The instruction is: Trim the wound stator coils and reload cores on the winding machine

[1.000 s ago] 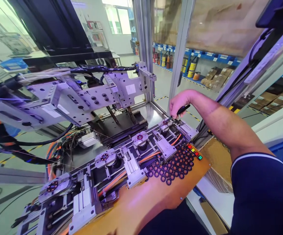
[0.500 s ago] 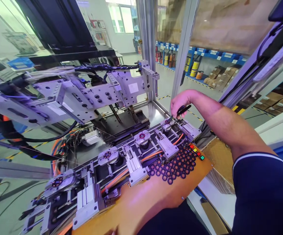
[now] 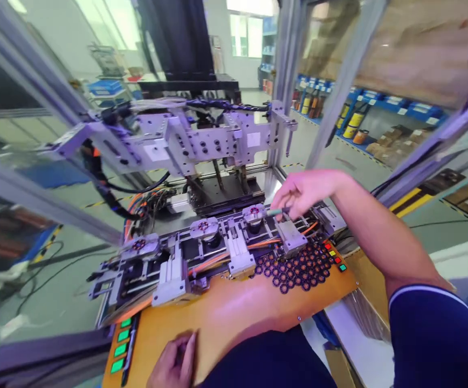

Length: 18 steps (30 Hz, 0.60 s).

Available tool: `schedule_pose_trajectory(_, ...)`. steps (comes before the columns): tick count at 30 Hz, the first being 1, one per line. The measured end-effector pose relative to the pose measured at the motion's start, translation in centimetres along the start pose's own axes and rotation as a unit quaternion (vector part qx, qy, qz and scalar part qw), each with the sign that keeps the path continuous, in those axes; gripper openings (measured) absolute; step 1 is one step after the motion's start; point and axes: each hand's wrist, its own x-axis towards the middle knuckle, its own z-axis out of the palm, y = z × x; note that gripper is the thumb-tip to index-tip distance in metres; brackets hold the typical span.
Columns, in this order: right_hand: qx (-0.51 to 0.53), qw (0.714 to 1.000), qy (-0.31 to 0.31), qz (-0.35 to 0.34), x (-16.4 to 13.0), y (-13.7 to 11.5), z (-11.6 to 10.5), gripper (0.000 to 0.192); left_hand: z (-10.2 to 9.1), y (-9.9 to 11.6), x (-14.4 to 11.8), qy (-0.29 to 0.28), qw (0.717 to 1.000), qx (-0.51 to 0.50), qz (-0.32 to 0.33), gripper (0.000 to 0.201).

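My right hand (image 3: 298, 194) pinches slim tweezers (image 3: 277, 212), blurred by motion. Their tip points left, close beside a metal fixture (image 3: 254, 214) that carries a small red-and-dark ring part. Two more fixtures with such ring parts, a middle one (image 3: 204, 228) and a left one (image 3: 140, 246), follow along the row. Below my right hand, many dark rings with copper-coloured middles (image 3: 294, 268) lie together on the orange board (image 3: 234, 307). My left hand (image 3: 175, 360) rests on the board's front part with curled fingers, and I see nothing in it.
Above the fixtures spans a metal gantry beam (image 3: 201, 143) with cables. Coloured buttons sit at the board's right (image 3: 332, 253), and green buttons (image 3: 119, 350) at its left. Metal slide blocks (image 3: 240, 253) stand between the fixtures. Frame posts (image 3: 284, 81) rise behind.
My right hand with the tweezers has come away from the far-right fixture toward the one left of it. The view has swung left, and my left hand now shows on the board.
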Motion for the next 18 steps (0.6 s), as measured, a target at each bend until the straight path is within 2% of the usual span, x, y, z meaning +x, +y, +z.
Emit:
schedule_pose_trajectory(3, 0.005, 0.992, -0.055, -0.110, 0.9, 0.8, 8.9, 0.052, -0.2, 1.0, -0.4, -0.051, 0.998, -0.044, -0.012, 0.042)
schedule_pose_trajectory(6, 0.169, 0.976, -0.029, -0.134, 3.7, 4.5, 18.9, 0.056, 0.1, 3.2, -1.0, -0.141, 0.984, -0.105, -0.011, 0.039)
schedule_pose_trajectory(7, 0.237, 0.963, 0.011, -0.126, 5.0, 6.0, 21.9, 0.053, 0.3, 4.1, -1.2, -0.173, 0.977, -0.125, -0.008, 0.038)
schedule_pose_trajectory(9, 0.243, 0.963, 0.044, -0.109, 7.4, 8.5, 26.4, 0.042, 0.8, 5.5, -1.4, -0.224, 0.962, -0.157, -0.002, 0.035)
schedule_pose_trajectory(10, 0.238, 0.963, 0.070, -0.104, 8.5, 9.5, 27.8, 0.038, 1.1, 6.1, -1.5, -0.241, 0.956, -0.167, -0.001, 0.035)
schedule_pose_trajectory(12, 0.205, 0.967, 0.117, -0.099, 10.2, 10.8, 29.4, 0.033, 1.9, 6.7, -1.6, -0.257, 0.950, -0.175, -0.004, 0.036)
schedule_pose_trajectory(15, 0.139, 0.964, 0.205, -0.098, 11.0, 12.0, 29.6, 0.031, 2.9, 6.8, -1.7, -0.254, 0.952, -0.170, -0.013, 0.038)
schedule_pose_trajectory(18, 0.051, 0.949, 0.292, -0.110, 10.4, 13.1, 29.5, 0.031, 3.0, 6.7, -2.0, -0.243, 0.956, -0.164, -0.013, 0.040)
